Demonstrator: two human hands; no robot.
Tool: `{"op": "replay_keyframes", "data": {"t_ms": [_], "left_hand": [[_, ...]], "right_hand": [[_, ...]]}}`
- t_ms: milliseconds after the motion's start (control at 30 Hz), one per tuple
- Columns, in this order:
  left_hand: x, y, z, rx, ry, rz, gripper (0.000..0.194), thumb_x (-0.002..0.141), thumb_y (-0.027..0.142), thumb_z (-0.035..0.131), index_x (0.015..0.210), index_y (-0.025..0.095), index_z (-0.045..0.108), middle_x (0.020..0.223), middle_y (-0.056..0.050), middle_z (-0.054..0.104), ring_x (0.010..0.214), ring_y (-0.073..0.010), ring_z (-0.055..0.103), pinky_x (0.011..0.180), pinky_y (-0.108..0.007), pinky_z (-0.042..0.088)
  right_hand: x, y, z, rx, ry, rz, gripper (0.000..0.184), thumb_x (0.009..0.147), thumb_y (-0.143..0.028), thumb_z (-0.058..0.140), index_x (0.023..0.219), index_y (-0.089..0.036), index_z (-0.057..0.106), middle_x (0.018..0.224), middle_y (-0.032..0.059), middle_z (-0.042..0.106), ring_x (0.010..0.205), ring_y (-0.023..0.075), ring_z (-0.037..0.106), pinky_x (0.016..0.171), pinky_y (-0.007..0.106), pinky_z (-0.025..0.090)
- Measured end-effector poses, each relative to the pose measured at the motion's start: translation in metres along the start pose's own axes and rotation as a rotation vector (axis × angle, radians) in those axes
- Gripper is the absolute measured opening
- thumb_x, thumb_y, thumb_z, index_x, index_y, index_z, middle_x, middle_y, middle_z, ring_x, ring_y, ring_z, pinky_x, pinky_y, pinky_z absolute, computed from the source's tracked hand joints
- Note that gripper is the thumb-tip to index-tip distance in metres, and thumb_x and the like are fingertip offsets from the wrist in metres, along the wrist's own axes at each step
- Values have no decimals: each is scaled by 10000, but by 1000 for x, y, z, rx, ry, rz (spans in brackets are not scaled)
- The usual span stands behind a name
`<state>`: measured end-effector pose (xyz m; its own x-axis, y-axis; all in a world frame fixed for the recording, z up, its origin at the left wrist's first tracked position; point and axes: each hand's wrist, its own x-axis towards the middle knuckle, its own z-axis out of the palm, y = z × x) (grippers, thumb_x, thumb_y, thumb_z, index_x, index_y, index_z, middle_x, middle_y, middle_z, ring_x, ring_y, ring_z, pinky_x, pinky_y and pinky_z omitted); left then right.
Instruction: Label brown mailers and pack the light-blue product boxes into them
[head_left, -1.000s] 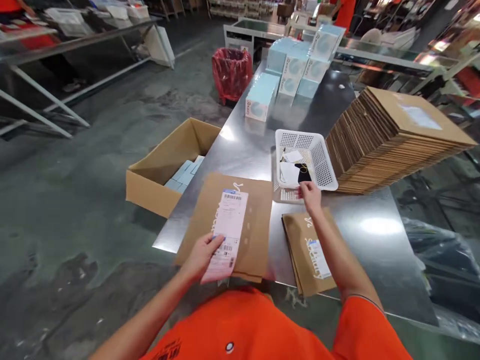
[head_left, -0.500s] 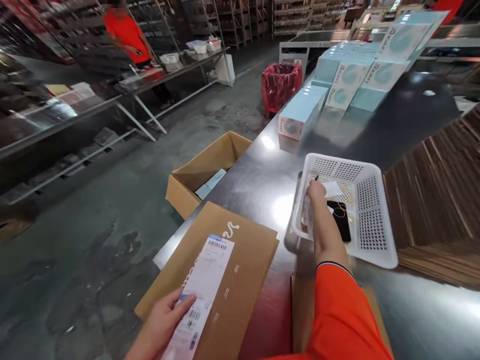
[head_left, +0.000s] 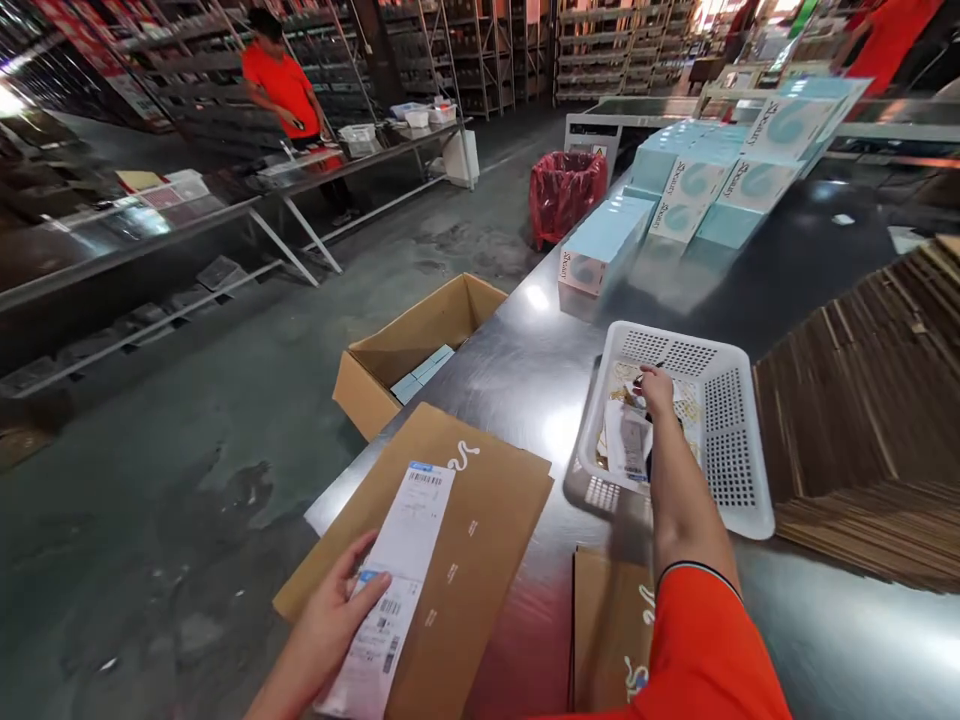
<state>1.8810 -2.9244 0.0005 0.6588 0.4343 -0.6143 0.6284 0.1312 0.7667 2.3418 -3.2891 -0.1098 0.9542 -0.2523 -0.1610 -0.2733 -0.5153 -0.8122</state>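
Observation:
My left hand grips a flat brown cardboard box, thumb on top. Under that thumb lies a long white shipping label with barcodes, flat along the cardboard. My right hand reaches into a white perforated plastic basket, its fingers closed by a small dark object that I cannot make out. Inside the basket, white printed slips and yellow rubber bands lie around the hand. My right forearm covers part of the basket's contents.
More brown cardboard lies by my right sleeve, and stacked flat cardboard stands to the right. Light-blue boxes line the metal table. An open carton and a red-lined bin stand beyond its left edge. A person stands across the aisle.
My right hand has shifted right inside the basket, and a printed slip now shows beside it. The black flat item seen there before is now mostly hidden. My left hand keeps its hold.

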Motion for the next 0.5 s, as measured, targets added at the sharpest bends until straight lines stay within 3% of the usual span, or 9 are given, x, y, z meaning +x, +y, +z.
{"op": "replay_keyframes", "data": {"t_ms": [67, 100, 200, 267, 367, 500], "left_hand": [[-2, 1, 2, -28, -22, 34, 1079, 630, 576, 812, 1510, 232, 290, 957, -40, 772, 654, -223, 706, 578, -315, 575], [-2, 2, 2, -27, -21, 65, 1079, 628, 571, 806, 1521, 234, 301, 1028, -55, 770, 715, -235, 722, 607, -320, 585], [2, 5, 0, 59, 0, 175, 906, 590, 541, 788, 1384, 177, 548, 1194, -95, 732, 964, -277, 718, 732, -308, 595], [9, 6, -2, 152, -28, 206, 770, 620, 505, 740, 1289, 136, 642, 1165, -103, 743, 965, -274, 712, 740, -303, 587], [17, 3, -6, 272, -96, 253, 695, 731, 437, 626, 1327, 81, 616, 1036, -107, 771, 800, -239, 711, 661, -310, 569], [17, 1, -14, 518, -216, 389, 653, 809, 277, 519, 1427, 68, 520, 1147, -135, 741, 813, -224, 705, 708, -310, 553]], "right_hand": [[-15, -5, -12, 84, 7, 19, 369, 780, -132, 489, 1118, -140, 638, 806, 31, 637, 671, 129, 625, 616, 239, 554], [-25, -8, -17, 110, 17, 18, 349, 758, -134, 522, 1088, -144, 635, 790, 17, 624, 643, 124, 609, 594, 236, 546], [-63, -21, -31, 151, 106, -22, 224, 724, -198, 627, 942, -148, 628, 770, 7, 603, 629, 132, 571, 578, 250, 522], [-94, -33, -38, 162, 184, -68, 160, 778, -293, 625, 862, -157, 617, 761, 15, 603, 647, 139, 561, 592, 250, 506], [-147, -55, -41, 178, 209, -128, 314, 903, -449, 480, 880, -176, 632, 752, 9, 615, 630, 130, 563, 588, 239, 494], [-230, -80, -22, 453, 63, -248, 483, 908, -596, 448, 1081, -185, 634, 794, -4, 649, 585, 100, 588, 546, 223, 501]]}}
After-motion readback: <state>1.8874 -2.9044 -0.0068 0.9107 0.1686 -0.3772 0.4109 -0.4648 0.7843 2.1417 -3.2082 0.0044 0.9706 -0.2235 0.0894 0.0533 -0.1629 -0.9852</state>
